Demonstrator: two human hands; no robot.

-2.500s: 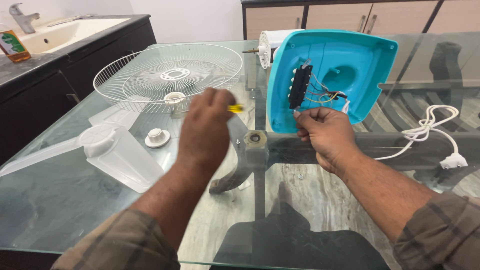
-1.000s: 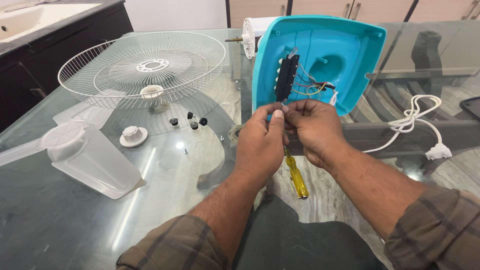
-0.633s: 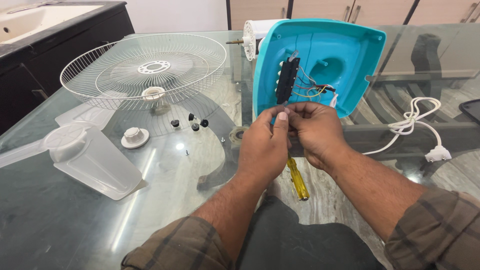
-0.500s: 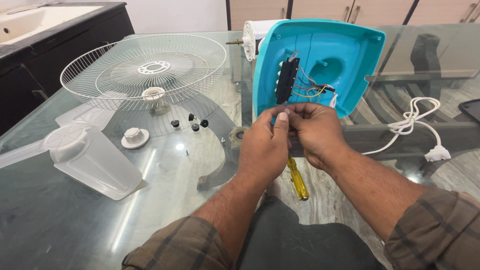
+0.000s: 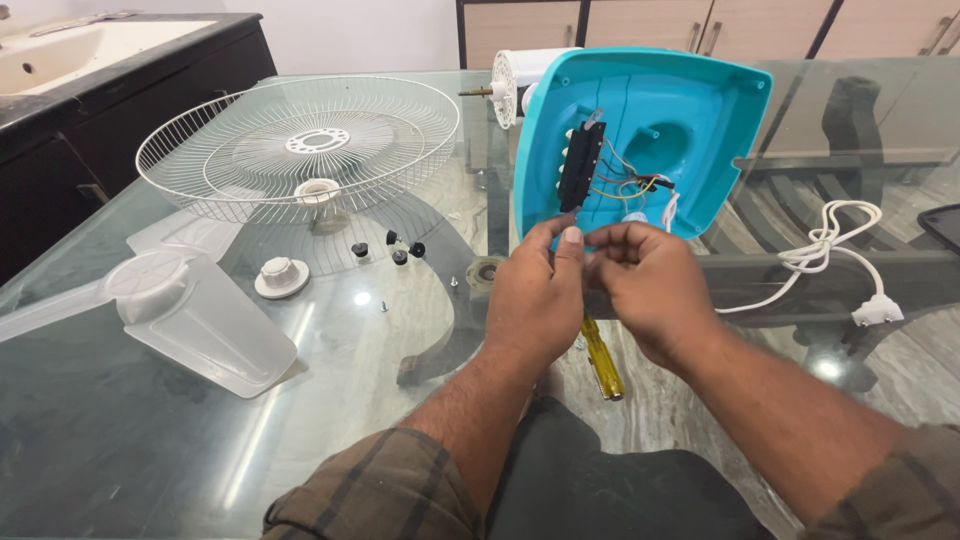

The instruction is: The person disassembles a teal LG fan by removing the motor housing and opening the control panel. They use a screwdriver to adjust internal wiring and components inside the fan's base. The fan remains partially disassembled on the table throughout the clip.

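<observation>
Glass tabletop (image 5: 150,440) fills the frame. At centre, left hand (image 5: 535,300) and right hand (image 5: 650,290) pinch together on something too small to identify, beneath the upright teal fan base (image 5: 690,130). Wiring work appears under way; the yellow screwdriver (image 5: 603,357) lies just below. Wire guard (image 5: 300,145) sits upper left.

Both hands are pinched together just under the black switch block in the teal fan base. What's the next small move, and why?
Probably bring the pinched fingertips up to the loose coloured wires beside the black switch block. The left hand and right hand meet just below the open teal base, and the yellow screwdriver lies set down on the glass table, which suggests finger work; what they pinch is hidden.
</observation>
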